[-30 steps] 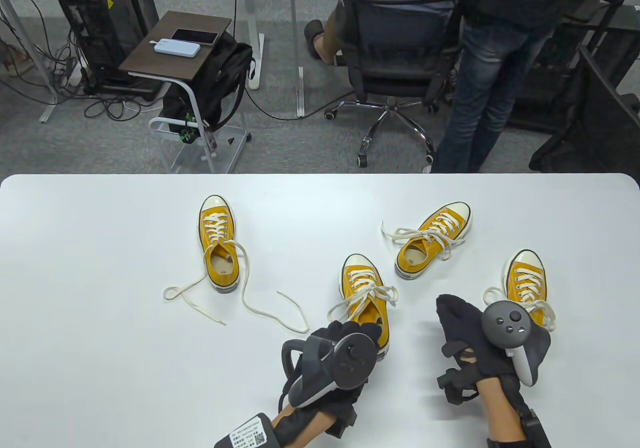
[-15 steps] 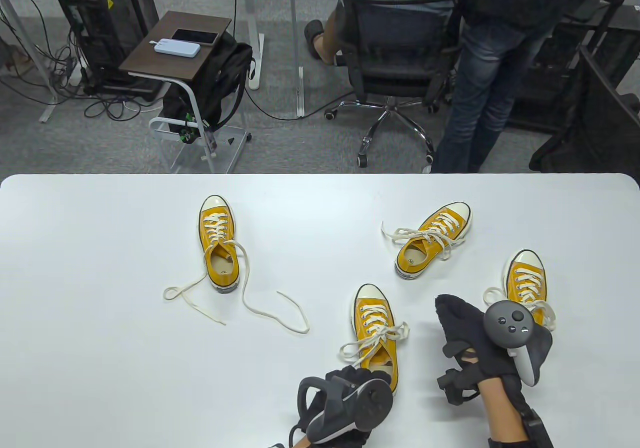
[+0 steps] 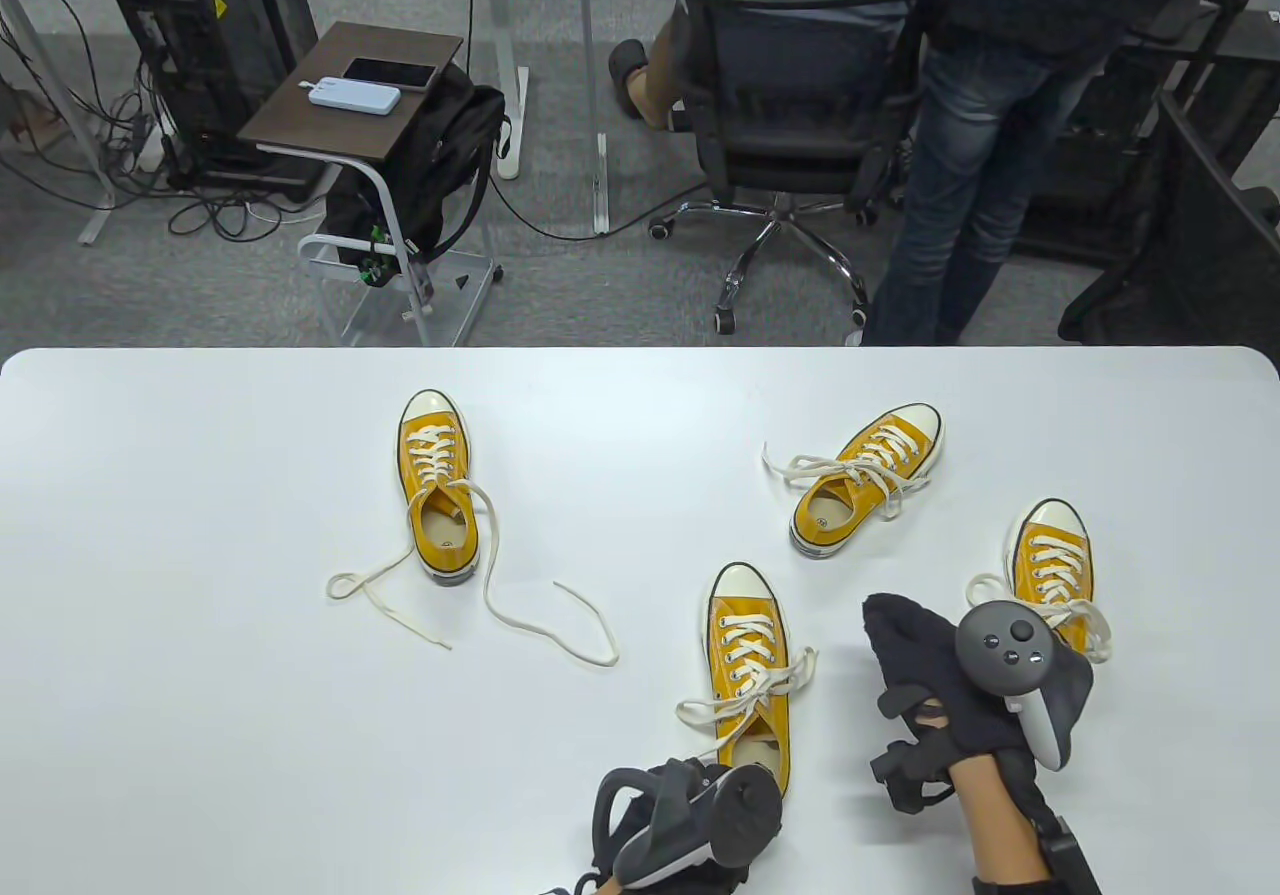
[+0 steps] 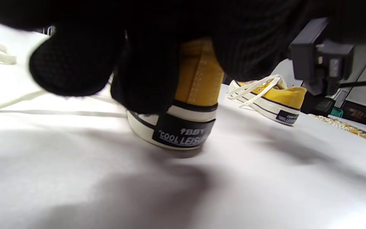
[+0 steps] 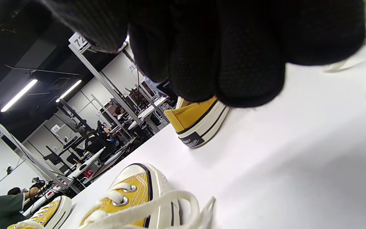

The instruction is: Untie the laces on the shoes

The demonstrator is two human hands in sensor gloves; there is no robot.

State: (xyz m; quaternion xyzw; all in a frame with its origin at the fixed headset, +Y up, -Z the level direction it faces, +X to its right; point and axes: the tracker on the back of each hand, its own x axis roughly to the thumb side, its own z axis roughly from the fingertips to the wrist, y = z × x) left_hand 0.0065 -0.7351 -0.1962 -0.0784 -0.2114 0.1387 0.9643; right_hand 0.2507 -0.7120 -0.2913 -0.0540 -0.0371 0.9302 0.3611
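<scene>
Yellow canvas, four shoes on the white table (image 3: 200, 735): the leftmost shoe (image 3: 437, 483) with laces trailing loose, then the near shoe (image 3: 750, 680), bow tied, its heel gripped by the left hand (image 3: 690, 820); the far shoe (image 3: 865, 475); the right shoe (image 3: 1050, 560), heel under the right hand (image 3: 975, 680), whose grip can't be made out.

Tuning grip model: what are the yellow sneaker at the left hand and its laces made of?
Yellow low-top sneaker: upper looks like matte woven canvas, stitched seams visible; white sole band and toe cap probably smooth rubber. Cream flat laces: likely woven cotton, limp and matte.
</scene>
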